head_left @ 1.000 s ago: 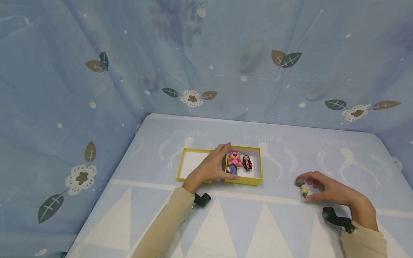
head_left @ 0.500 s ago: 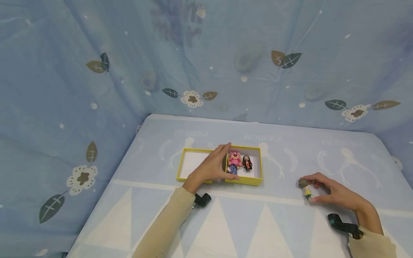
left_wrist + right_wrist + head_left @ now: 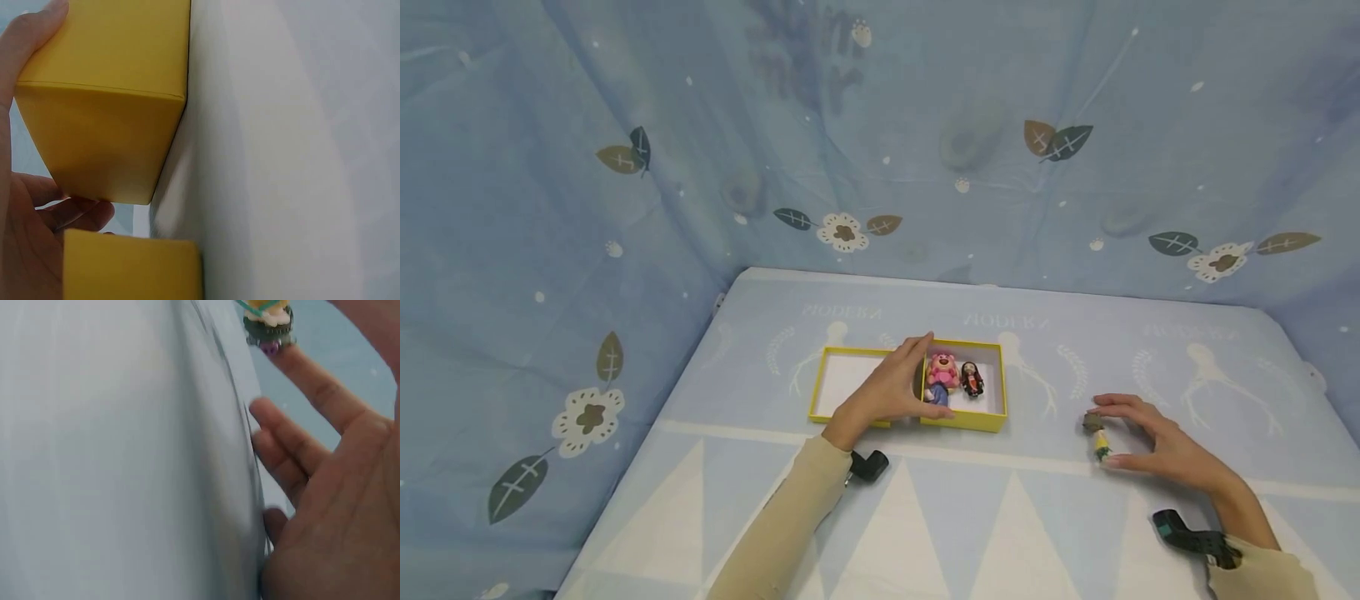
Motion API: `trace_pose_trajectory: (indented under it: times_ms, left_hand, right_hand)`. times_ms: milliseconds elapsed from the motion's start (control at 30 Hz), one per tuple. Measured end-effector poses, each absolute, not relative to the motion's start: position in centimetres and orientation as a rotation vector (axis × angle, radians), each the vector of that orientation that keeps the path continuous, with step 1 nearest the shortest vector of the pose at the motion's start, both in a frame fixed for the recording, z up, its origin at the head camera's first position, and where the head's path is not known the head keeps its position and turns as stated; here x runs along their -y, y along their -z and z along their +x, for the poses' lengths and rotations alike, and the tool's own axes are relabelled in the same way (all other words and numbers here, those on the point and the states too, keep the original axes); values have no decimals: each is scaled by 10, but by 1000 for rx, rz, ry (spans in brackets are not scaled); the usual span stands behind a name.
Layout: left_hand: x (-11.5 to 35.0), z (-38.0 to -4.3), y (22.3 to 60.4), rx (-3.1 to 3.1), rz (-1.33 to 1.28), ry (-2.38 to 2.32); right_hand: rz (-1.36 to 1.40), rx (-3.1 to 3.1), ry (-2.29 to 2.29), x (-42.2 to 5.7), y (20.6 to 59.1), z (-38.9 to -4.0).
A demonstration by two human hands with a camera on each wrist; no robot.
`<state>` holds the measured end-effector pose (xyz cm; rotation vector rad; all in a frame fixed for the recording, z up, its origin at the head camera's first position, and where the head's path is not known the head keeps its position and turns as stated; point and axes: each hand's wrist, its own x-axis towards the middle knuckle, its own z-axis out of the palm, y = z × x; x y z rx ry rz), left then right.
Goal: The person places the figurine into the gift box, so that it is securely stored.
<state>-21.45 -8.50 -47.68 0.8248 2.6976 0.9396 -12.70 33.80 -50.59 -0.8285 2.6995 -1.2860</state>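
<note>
My left hand [image 3: 889, 387] grips the left end of an open yellow box [image 3: 966, 422], thumb on its front wall and fingers at the back. Inside lie a pink bear figurine [image 3: 943, 377], a dark-haired doll figurine [image 3: 972, 381] and a blue figurine [image 3: 937, 395] partly hidden by the box wall and hand. To the right of the box, my right hand [image 3: 1165, 442] pinches a small figurine [image 3: 1101, 442] between thumb and fingertips; it has a grey-brown head, yellow top and green lower part. The right wrist view catches only one end of this figurine [image 3: 269, 328], against a fingertip.
The box's yellow-edged lid [image 3: 848, 382], white inside, lies just left of the box, partly behind the left hand. A patterned light-blue cloth [image 3: 1045, 517] covers the table. Blue floral curtains [image 3: 925, 167] hang behind it and on the left side.
The right hand and its figurine shift slightly right, then back a little to the left, with the figurine turned somewhat. The left hand stays on the box.
</note>
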Motion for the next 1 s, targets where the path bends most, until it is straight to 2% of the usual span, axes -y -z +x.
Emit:
trace_pose_trajectory:
  times_ms: [200, 500, 1000]
  left_hand:
    - [84, -214, 477, -2708, 830, -923]
    - [84, -215, 477, -2705, 831, -927]
    - [85, -214, 477, -2717, 836, -910]
  right_hand:
    - [-763, -2872, 1213, -316, 511, -136]
    - [-810, -2996, 1174, -299, 518, -143]
    - [-756, -2983, 1156, -289, 501, -150]
